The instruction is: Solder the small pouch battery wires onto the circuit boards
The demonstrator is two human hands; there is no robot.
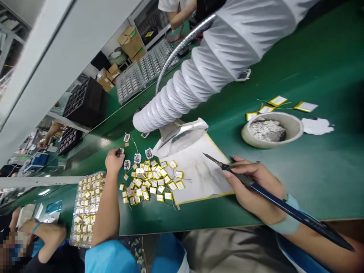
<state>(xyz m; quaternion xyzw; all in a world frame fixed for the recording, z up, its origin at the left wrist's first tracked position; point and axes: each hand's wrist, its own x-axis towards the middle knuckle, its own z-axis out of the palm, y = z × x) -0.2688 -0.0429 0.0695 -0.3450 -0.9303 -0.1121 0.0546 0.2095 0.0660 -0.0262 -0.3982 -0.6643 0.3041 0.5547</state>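
Note:
My right hand (256, 185) is closed round a soldering iron (246, 181), its tip pointing up and left over a white sheet (199, 167) edged in yellow. At the left, my left hand (113, 161) pinches a small white and black electronic unit (120, 152), partly hidden by the fingers. Beside that hand, several similar units (137, 157) lie on the green mat. A heap of small battery cells (153, 180), silver-white with yellow edges and thin wires, spreads between the left hand and the sheet.
A white ribbed duct (182, 87) hangs over the bench, its clear hood (187, 138) above the sheet. To the right stand a bowl (295, 132) of crumpled silvery material and several loose cells (305, 106). A tray (76, 212) of cells lies left; a co-worker's arm (47, 231) is beyond it.

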